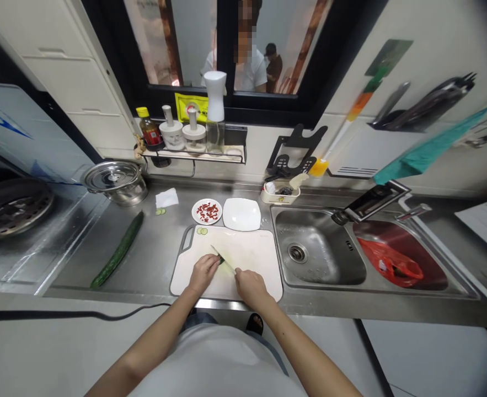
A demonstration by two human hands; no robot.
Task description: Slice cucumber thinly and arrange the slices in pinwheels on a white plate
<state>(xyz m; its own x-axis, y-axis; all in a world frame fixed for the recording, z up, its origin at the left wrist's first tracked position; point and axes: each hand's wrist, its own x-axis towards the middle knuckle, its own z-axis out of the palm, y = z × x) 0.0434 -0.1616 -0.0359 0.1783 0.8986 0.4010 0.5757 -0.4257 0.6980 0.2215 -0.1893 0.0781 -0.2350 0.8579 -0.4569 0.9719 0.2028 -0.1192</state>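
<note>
My right hand [251, 288] is closed round the handle of a kitchen knife [226, 263], whose blade slants up and left over a white cutting board [262, 251]. At the blade, the fingertips of my left hand [204, 273] press on a small dark green piece of cucumber [221, 259], mostly hidden by the fingers. A few pale cucumber slices [202, 231] lie at the board's upper left corner. Left of the board rests a long whole cucumber [119, 251]. Behind it, two more slices [160, 211] sit beside a white paper towel [167, 198].
Behind the board stand a plate of chopped red pieces [207, 212] and a white plate [242, 214]. A lidded steel pot [117, 182] is at the back left. To the right are a steel sink [317, 242] and a red plastic bag [392, 264]. Seasoning jars [172, 135] line a shelf.
</note>
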